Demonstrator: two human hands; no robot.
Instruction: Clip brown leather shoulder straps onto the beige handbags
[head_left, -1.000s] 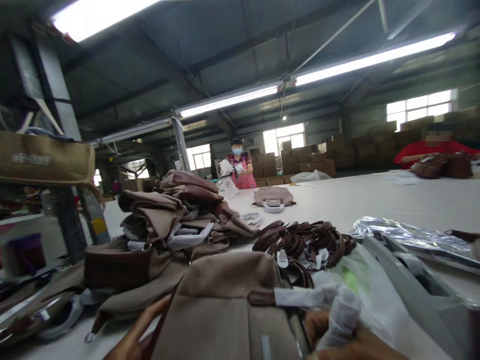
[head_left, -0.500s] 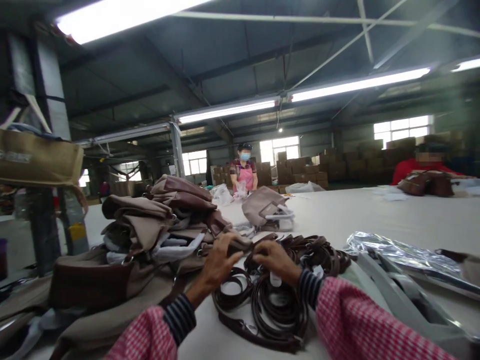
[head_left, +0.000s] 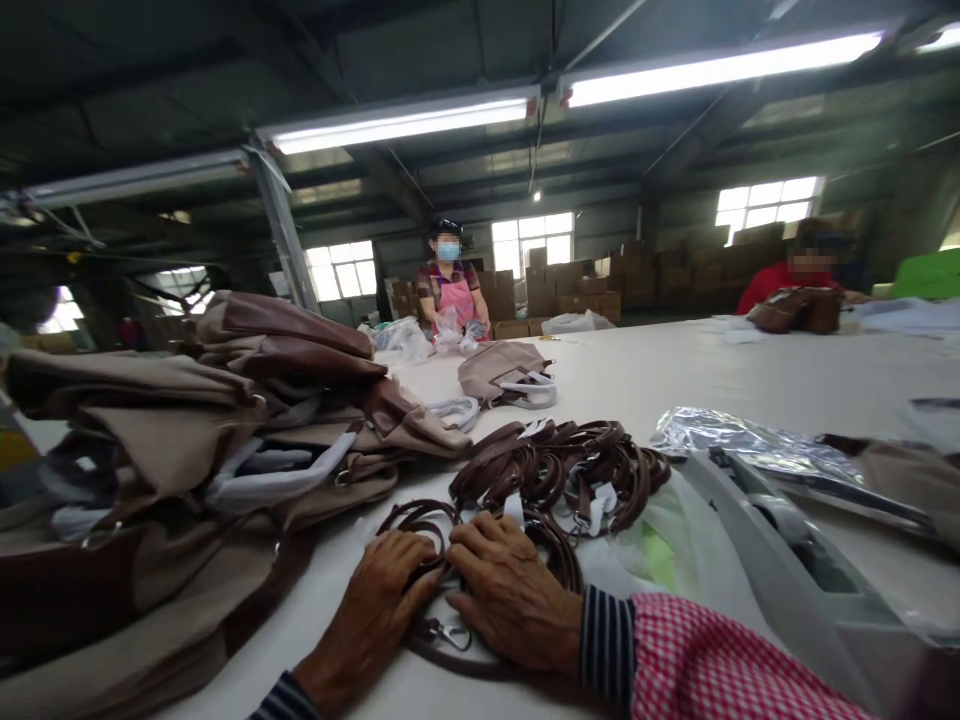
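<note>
While a coiled dark-brown leather bag strap (head_left: 417,516) is pressed onto the white worktop (head_left: 750,375), the fingers of the left hand (head_left: 371,610) and right hand (head_left: 514,597) are spread flat over it (a silver clasp (head_left: 454,637) is left showing), near a heap of further straps (head_left: 559,470).

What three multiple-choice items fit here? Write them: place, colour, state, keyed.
1. Where do the left hand and right hand rest?
A. On foil
B. On brown straps
C. On stacked bags

2. What colour is the standing co-worker's apron?
A. Green
B. Black
C. Pink

3. How does the taupe bag lie?
A. On the table
B. On a hook
C. In a carton

1 B: both hands lie on the coils.
2 C: the apron is pink.
3 A: it lies there, handles toward the straps.
</note>
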